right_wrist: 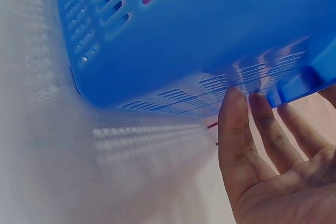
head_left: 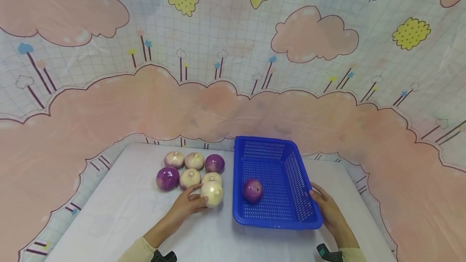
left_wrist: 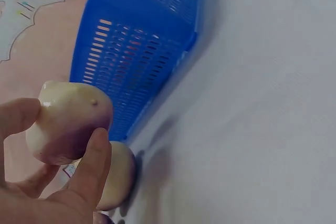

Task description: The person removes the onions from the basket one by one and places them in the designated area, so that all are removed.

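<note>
My left hand (head_left: 191, 201) holds a cream-and-purple turnip (head_left: 211, 193), pinched between thumb and fingers. In the left wrist view this turnip (left_wrist: 68, 121) is raised above another turnip (left_wrist: 118, 177) that lies on the table. Several more turnips, some showing cream sides and others purple, sit in a cluster beyond the hand, such as a purple one (head_left: 168, 178). To the right stands a blue plastic basket (head_left: 236, 181) with one purple turnip (head_left: 253, 191) inside. My right hand (head_left: 329, 209) touches the basket's right side with fairly straight fingers (right_wrist: 233, 124) against its outer wall.
A white-covered table (head_left: 120, 197) carries everything. Behind it hangs a patterned cloth backdrop (head_left: 204, 112) with clouds and stars. The basket's near wall faces the table's front, and its left rim is a short way from the held turnip.
</note>
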Tool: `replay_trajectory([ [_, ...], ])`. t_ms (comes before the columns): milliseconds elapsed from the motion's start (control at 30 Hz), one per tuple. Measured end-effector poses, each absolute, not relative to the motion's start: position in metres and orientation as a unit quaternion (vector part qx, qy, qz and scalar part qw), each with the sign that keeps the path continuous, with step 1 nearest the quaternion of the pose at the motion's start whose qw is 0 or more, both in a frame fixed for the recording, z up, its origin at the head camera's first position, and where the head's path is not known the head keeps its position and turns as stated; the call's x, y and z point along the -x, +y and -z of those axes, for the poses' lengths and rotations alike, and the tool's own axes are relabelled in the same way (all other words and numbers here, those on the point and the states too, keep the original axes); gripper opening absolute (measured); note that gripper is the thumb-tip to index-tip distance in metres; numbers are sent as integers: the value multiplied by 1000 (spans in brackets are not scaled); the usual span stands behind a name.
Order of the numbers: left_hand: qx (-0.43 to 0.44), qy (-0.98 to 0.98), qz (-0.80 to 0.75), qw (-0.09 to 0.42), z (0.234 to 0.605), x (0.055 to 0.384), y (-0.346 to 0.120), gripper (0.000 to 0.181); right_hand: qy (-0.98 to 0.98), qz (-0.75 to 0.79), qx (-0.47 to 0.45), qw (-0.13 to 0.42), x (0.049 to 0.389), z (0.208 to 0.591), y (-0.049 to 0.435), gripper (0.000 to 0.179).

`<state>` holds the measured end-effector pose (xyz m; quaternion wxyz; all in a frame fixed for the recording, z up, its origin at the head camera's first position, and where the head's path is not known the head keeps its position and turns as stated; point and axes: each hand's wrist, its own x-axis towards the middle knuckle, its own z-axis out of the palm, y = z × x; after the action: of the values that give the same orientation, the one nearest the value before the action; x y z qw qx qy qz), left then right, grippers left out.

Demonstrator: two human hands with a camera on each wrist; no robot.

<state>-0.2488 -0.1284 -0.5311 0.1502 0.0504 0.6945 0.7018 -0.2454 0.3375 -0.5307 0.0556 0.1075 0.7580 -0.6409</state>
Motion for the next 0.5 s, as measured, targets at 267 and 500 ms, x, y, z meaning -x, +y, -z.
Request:
replay_trajectory([
  [267,-49,707,-682,181,542,244,-136,72,759,640,-106,59,245,530,338,65],
  [500,-40,710,-674,197,551,243,-136,72,755,644,-103,60,245,530,338,64],
])
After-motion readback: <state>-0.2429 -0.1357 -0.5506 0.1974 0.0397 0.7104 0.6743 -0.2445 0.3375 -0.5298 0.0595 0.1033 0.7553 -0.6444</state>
